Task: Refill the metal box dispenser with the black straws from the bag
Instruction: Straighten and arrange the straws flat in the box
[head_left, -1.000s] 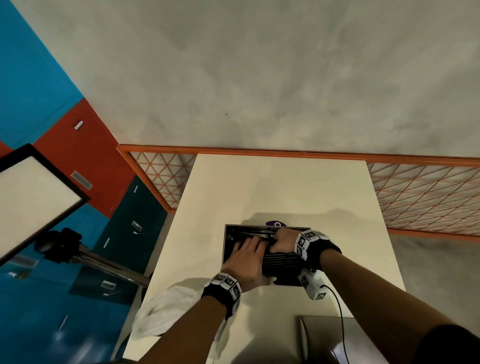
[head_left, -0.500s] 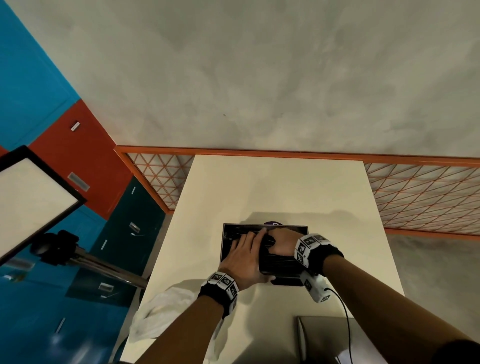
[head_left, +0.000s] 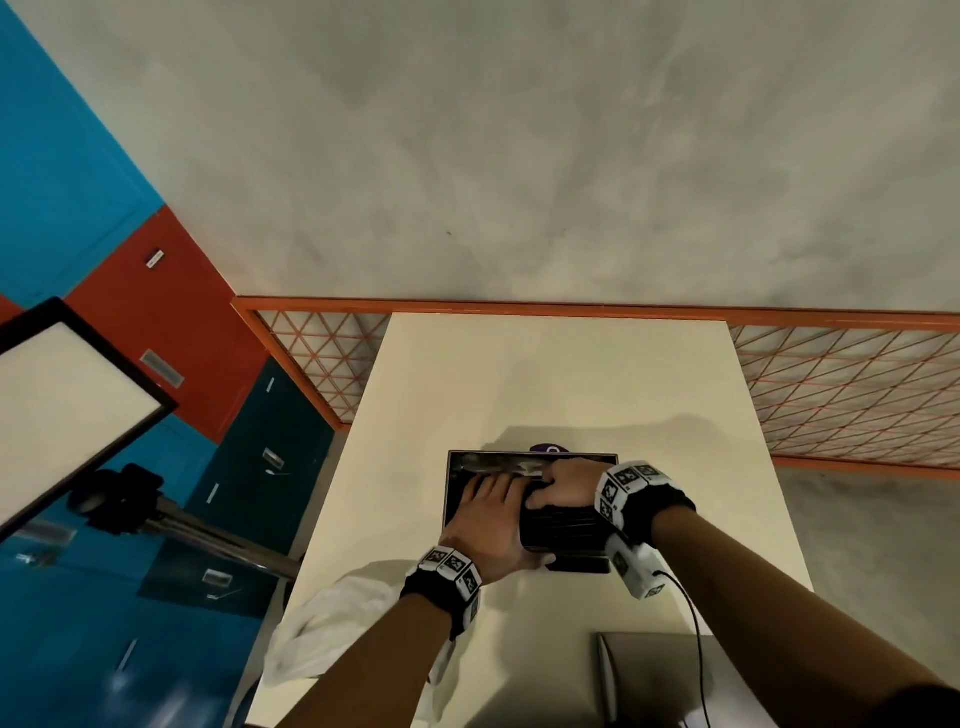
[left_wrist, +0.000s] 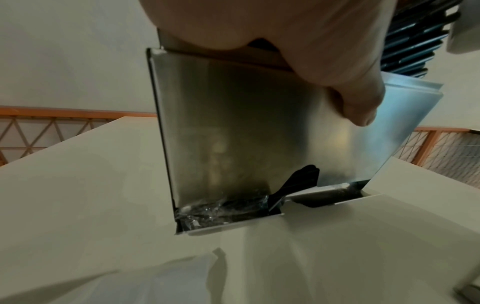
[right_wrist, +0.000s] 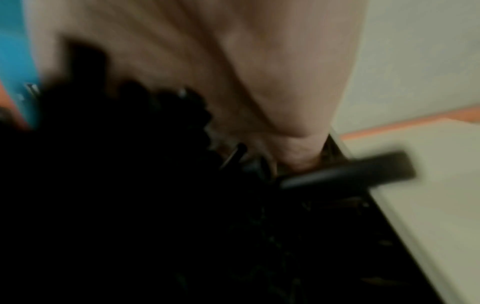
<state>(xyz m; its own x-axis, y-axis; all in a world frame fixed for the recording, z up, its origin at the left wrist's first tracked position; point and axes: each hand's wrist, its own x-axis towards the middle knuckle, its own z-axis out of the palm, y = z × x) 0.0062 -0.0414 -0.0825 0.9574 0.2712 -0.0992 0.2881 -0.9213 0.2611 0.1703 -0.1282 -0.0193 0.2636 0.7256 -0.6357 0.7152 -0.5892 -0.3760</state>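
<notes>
Grey concrete floor and an orange mesh rail lie beyond a cream table (head_left: 561, 374); teal and red cabinets stand to the left; a white bag (head_left: 332, 623) slumps at the table's near left edge, under the left forearm.

On the table stands the metal box (head_left: 451, 499), its top open; both hands are over that opening. Black straws (head_left: 563, 525) lie as a bundle across the right half of the opening, their long axis running left to right along the box; seen from the left wrist, their ends (left_wrist: 415, 41) jut past the box's upper right corner.

Left hand (head_left: 488, 525) lies flat with fingers fairly straight over the left part of the opening and the bundle's left end, thumb pressed against the box's front face (left_wrist: 233, 127); it reads as pressing and steadying, not gripping. Right hand (head_left: 563, 486) sits on top of the bundle at the far side with fingers curled down onto it; whether they wrap round the straws or only push on them I cannot tell, since the right-wrist view is dark and blurred.

At the foot of the box a slot (left_wrist: 228, 214) shows crinkled film and a dark lever beside it.

The coming move probably turns on the bundle staying parallel to the box's long side, so it can drop level; the left hand is nearer the uncovered left half and seems best placed to guide those ends down.
</notes>
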